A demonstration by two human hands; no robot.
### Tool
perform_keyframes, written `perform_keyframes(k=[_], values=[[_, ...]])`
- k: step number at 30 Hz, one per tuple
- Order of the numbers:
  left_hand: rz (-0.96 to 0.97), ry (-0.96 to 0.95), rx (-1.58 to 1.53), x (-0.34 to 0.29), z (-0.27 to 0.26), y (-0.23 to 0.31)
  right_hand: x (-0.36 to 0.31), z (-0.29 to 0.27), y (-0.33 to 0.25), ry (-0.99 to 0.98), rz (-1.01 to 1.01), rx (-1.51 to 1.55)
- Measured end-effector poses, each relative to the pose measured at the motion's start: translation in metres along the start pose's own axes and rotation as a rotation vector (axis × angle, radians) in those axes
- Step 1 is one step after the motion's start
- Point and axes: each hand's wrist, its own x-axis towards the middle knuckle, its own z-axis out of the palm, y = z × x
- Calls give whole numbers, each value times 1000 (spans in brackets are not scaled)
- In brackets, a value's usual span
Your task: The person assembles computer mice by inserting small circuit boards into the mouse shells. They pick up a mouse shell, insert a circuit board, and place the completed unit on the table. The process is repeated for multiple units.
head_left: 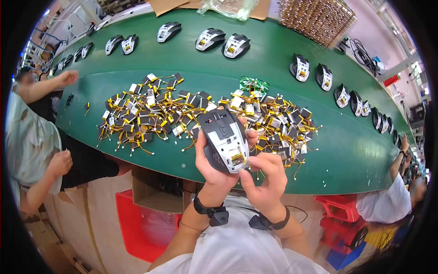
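My left hand (210, 171) is wrapped round a black and silver computer mouse (224, 137), underside up, above the near part of the bench. In the open recess at its lower end sits a small battery (237, 159) with a yellow wire. My right hand (267, 178) is at that same end, its thumb and bent forefinger close to the mouse's corner by the recess. Whatever lies between those fingertips is too small to make out. Behind the mouse spread two heaps of small wired batteries, a left heap (141, 107) and a right heap (278, 125).
Along the far side of the green bench (346, 150) stand several similar mice (236, 45). A green circuit board (253, 85) lies behind the right heap. A co-worker's hand (59, 162) is at the left; another person's sleeve (385, 205) is at the right. Below sits a red bin (132, 228).
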Motion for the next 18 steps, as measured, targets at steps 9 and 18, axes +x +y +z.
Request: perform_keyframes(k=[9, 18], values=[[94, 67, 162, -1, 9, 27, -1, 30, -3, -25, -154, -175], [-37, 61, 73, -3, 4, 15, 4, 5, 12, -127, -247, -162]])
